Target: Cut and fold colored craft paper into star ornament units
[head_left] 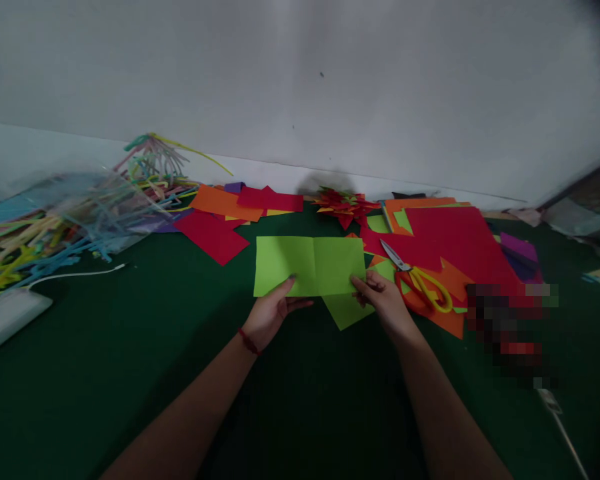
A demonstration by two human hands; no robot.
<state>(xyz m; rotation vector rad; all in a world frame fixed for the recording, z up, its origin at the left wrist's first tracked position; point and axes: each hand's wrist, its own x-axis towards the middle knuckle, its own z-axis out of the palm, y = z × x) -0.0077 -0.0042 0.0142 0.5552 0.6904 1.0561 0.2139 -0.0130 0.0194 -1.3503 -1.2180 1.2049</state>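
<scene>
A dark green tabletop [145, 347] runs up to a plain pale wall, strewn along its far edge with craft supplies. Near its middle lies a light green sheet of paper [310, 265], flat and opened out, with a vertical crease down its centre. The left hand [270, 313] rests at the sheet's near left edge, its fingers [285, 287] stretched out and pressing the paper down rather than closed on it. The right hand [384, 303] sits at the near right corner, fingertips pinching the edge there. A smaller green scrap [347, 310] pokes out from under the sheet between the two hands.

The paper looks thin and light, easily bent or creased, likely to slide on the tabletop unless pinned; its edges and corners seem the sensible places to take hold.

Just right of the right hand lie scissors with yellow handles [423, 280] on red and orange sheets [455, 240]. More red and orange squares [240, 207] sit behind, beside a folded red paper flower [345, 203]. To the far left is a heap of coloured pipe cleaners [55, 227].
</scene>
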